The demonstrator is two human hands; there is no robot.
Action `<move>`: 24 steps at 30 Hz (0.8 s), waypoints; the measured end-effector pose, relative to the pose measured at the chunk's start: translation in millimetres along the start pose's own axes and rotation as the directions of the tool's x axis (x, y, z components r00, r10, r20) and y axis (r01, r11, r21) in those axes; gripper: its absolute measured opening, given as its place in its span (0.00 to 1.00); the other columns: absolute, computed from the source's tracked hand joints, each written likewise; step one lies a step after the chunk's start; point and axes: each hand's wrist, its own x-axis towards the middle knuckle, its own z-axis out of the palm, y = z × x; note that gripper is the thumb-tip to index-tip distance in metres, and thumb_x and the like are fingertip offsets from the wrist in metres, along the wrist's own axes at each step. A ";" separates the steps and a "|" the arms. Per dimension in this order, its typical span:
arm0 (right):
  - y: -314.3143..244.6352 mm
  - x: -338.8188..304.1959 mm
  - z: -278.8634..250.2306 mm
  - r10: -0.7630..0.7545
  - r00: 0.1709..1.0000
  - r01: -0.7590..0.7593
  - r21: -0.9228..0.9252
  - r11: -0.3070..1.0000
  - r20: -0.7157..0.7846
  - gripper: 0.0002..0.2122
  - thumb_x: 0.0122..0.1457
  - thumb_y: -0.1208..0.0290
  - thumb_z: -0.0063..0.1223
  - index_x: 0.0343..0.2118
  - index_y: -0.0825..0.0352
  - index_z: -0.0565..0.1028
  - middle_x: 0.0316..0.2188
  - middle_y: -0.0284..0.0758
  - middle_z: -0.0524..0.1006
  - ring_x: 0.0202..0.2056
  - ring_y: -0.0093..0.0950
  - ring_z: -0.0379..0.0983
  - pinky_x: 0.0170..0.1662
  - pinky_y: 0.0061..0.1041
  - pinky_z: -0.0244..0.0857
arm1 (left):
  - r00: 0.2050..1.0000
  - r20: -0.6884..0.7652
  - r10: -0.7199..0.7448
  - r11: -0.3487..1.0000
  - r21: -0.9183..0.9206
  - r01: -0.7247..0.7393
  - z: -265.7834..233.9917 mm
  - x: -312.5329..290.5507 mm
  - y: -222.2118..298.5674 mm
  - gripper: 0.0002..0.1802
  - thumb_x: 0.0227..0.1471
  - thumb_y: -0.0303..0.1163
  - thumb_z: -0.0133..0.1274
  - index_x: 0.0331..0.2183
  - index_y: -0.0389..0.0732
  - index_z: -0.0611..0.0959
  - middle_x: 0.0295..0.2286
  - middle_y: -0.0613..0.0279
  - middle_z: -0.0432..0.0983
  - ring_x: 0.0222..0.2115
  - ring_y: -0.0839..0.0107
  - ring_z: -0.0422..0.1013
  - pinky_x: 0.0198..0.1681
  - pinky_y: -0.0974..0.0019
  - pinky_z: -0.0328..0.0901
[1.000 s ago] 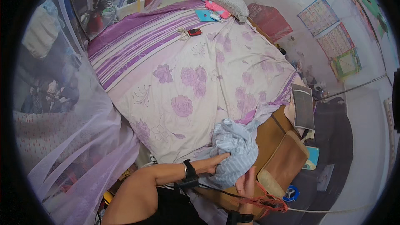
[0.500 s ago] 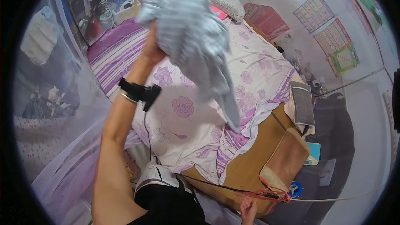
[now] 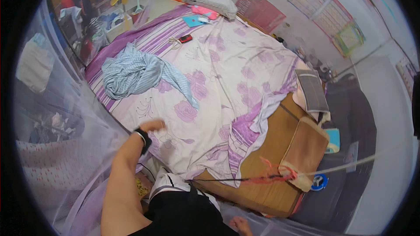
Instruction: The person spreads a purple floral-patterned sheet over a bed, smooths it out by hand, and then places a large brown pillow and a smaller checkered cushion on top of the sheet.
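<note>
A light-blue striped cloth point(image 3: 135, 72) lies bunched on the left side of the bed, one narrow end trailing toward the middle of the floral bedsheet point(image 3: 210, 140). My left hand point(image 3: 153, 126), with a black band at its wrist, hovers over the near left part of the sheet, apart from the cloth. It is empty and a little blurred, its fingers loosely apart. At the bottom edge, my right hand point(image 3: 240, 225) is low beside my body with its fingers curled in; nothing shows in them.
Sheer netting point(image 3: 83, 161) hangs along the left. At the right, a bare wooden bed board point(image 3: 262, 188) carries a brown mat point(image 3: 306, 144). A cord with orange strands point(image 3: 275, 175) crosses the near right. Farther back lie a pillow point(image 3: 212, 2) and a small red-and-black device point(image 3: 186, 38).
The striped cloth has gone from my raised left hand down onto the bed's left side. My left hand has let go and come back nearer; my right hand has moved left and lower.
</note>
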 end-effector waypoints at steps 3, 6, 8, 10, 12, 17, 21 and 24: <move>42.1 18.4 -30.2 -0.177 0.983 0.169 -0.144 0.975 -0.046 0.10 0.55 0.68 0.45 0.31 0.70 0.72 0.23 0.34 0.74 0.24 0.24 0.71 0.27 0.22 0.66 | 0.862 0.504 0.055 0.718 0.580 -0.385 96.9 -56.2 34.9 0.31 0.41 0.56 0.49 0.41 0.43 0.74 0.39 0.61 0.71 0.37 0.65 0.67 0.42 0.63 0.60; 48.9 19.8 -44.5 -0.150 0.978 0.150 -0.007 0.989 -0.148 0.08 0.54 0.69 0.46 0.27 0.68 0.73 0.23 0.34 0.75 0.25 0.24 0.72 0.28 0.25 0.68 | 0.687 0.724 -0.064 0.700 0.523 -0.487 170.9 -81.1 37.2 0.37 0.42 0.58 0.46 0.46 0.38 0.69 0.45 0.51 0.65 0.45 0.58 0.62 0.47 0.62 0.56; 71.7 28.7 -64.5 -0.298 0.948 0.249 -0.324 0.913 -0.111 0.09 0.52 0.66 0.47 0.25 0.68 0.72 0.19 0.34 0.73 0.18 0.25 0.69 0.21 0.26 0.64 | 0.723 0.690 -0.029 0.686 0.540 -0.488 199.7 -88.1 39.8 0.34 0.45 0.52 0.45 0.48 0.37 0.66 0.45 0.49 0.65 0.45 0.58 0.63 0.47 0.62 0.57; 96.2 35.4 -72.5 -0.100 0.968 0.135 0.144 0.980 -0.229 0.10 0.52 0.66 0.47 0.22 0.68 0.71 0.17 0.35 0.72 0.16 0.25 0.67 0.19 0.26 0.62 | 0.741 0.671 -0.025 0.688 0.549 -0.474 211.9 -88.7 43.7 0.31 0.46 0.48 0.45 0.48 0.37 0.66 0.44 0.48 0.66 0.44 0.57 0.64 0.47 0.61 0.58; 117.9 27.7 -76.3 0.011 0.969 0.050 0.237 0.970 -0.248 0.10 0.52 0.66 0.46 0.21 0.68 0.70 0.17 0.35 0.72 0.16 0.25 0.67 0.19 0.26 0.62 | 0.750 0.661 -0.033 0.603 0.611 -0.512 217.1 -103.9 66.1 0.30 0.45 0.45 0.46 0.47 0.36 0.67 0.43 0.48 0.67 0.44 0.55 0.64 0.46 0.60 0.59; 146.7 54.7 -82.5 0.252 0.950 -0.188 0.307 0.933 -0.185 0.11 0.52 0.65 0.46 0.22 0.70 0.70 0.18 0.36 0.72 0.17 0.27 0.67 0.20 0.25 0.62 | 0.717 0.643 -0.268 0.393 0.753 -0.528 269.6 -104.3 84.8 0.25 0.43 0.36 0.49 0.45 0.39 0.69 0.40 0.47 0.69 0.42 0.51 0.65 0.44 0.58 0.60; 130.8 121.0 -106.8 0.167 0.983 -0.127 0.381 0.916 -0.072 0.12 0.53 0.64 0.43 0.22 0.69 0.70 0.15 0.34 0.71 0.16 0.26 0.66 0.20 0.24 0.60 | 0.638 0.761 0.117 0.603 0.456 -0.655 325.4 -104.5 139.9 0.21 0.43 0.35 0.50 0.42 0.40 0.70 0.36 0.45 0.70 0.40 0.50 0.65 0.41 0.57 0.60; 21.6 167.6 -92.4 -0.049 0.995 0.069 0.251 0.966 -0.085 0.11 0.53 0.67 0.43 0.18 0.67 0.66 0.11 0.32 0.67 0.14 0.22 0.64 0.16 0.22 0.56 | 0.665 0.646 0.375 0.691 0.283 -0.665 350.7 -71.7 110.0 0.16 0.44 0.26 0.42 0.39 0.37 0.71 0.34 0.40 0.69 0.38 0.47 0.65 0.41 0.56 0.60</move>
